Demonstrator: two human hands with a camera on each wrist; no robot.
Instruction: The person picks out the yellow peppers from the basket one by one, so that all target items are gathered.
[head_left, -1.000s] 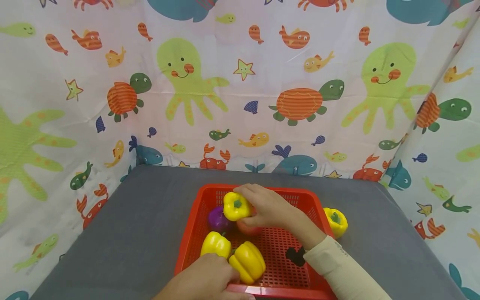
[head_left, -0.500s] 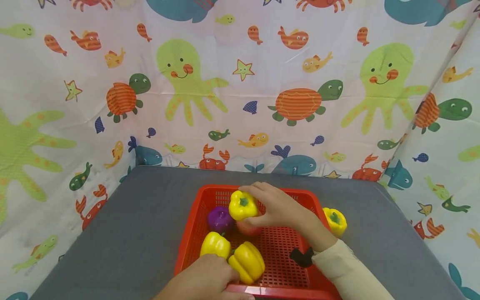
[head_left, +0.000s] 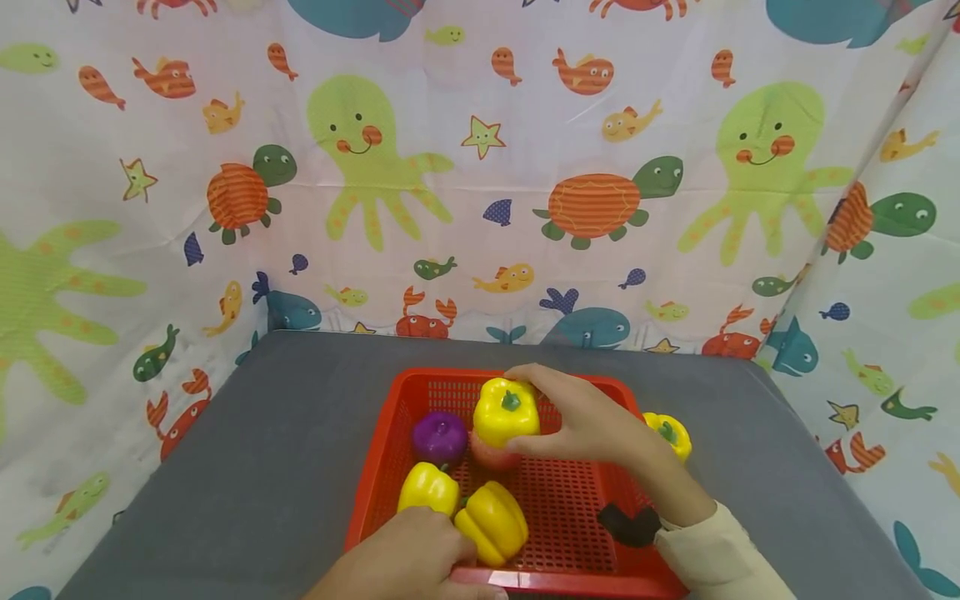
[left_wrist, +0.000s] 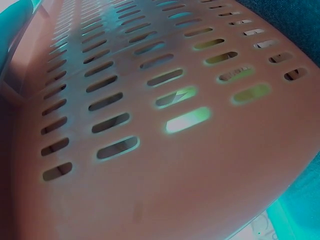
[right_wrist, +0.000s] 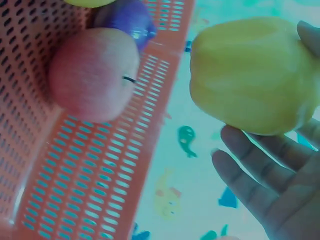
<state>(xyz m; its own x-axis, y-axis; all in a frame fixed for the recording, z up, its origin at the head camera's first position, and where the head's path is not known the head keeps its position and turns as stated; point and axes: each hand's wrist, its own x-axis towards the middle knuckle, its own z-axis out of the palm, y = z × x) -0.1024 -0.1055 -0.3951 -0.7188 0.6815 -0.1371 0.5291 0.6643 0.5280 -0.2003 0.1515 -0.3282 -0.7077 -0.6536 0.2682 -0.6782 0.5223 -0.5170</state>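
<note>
My right hand (head_left: 581, 417) holds a yellow bell pepper (head_left: 504, 417) above the red basket (head_left: 566, 517). In the right wrist view that pepper (right_wrist: 250, 80) is raised over the basket's side, thumb and fingers around it. At the front left, my left hand (head_left: 408, 550) grips the basket's rim, beside two more yellow bell peppers: one upright (head_left: 429, 490), one on its side (head_left: 493, 523). A round purple fruit or vegetable (head_left: 440, 437) lies at the back left inside. The pinkish-red apple (right_wrist: 95, 75) is partly hidden under the held pepper in the head view.
Another yellow bell pepper (head_left: 670, 433) lies on the grey table (head_left: 247, 467) outside the basket's right side, partly behind my right forearm. A white curtain (head_left: 465, 75) printed with sea animals closes off the back and both sides.
The right hand has carried its yellow pepper to the right and slightly nearer, uncovering the purple item. The left hand has stayed on the rim, and the basket's contents lie as before.
</note>
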